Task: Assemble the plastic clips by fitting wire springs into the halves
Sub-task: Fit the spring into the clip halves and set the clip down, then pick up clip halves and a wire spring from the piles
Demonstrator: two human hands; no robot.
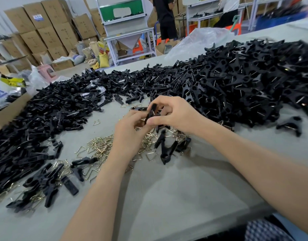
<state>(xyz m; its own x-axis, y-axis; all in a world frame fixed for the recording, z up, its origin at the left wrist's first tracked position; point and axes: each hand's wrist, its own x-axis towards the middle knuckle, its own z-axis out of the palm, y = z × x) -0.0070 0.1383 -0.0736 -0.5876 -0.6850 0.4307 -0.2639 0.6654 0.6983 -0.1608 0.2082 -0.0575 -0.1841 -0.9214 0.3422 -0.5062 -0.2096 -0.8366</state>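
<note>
Assembly is sitting somewhere near its middle, as we are judging it: a large heap of finished black plastic clips (pixel 245 80), wire glinting among them, is lying across the right and far side of the table. A wide spread of loose black plastic clip halves (pixel 45 119) is waiting on the left, and a scatter of brass-coloured bent wire springs (pixel 101 145) is lying beneath and just beside our wrists. We are working one black plastic clip (pixel 152 113) above those springs, near the centre of the view. Our right hand (pixel 174 115) is gripping it between thumb and curled fingers, and our left hand (pixel 130 133) is pinching its lower end from below. Whether a spring is seated in it we are not able to tell, since our fingers are hiding the joint. Going by the halves and springs lying unused, we are reckoning that a good deal is left to do. All of this is resting on a pale grey-green matte table top (pixel 167 197). Beyond it, stacked brown cardboard boxes (pixel 45 28) are lining the far left wall, a white-framed workstation with a green panel (pixel 125 23) is standing at the back, a crumpled clear plastic bag (pixel 198 39) is lying behind the heap, and a person in dark clothes (pixel 165 18) is standing further off.
</note>
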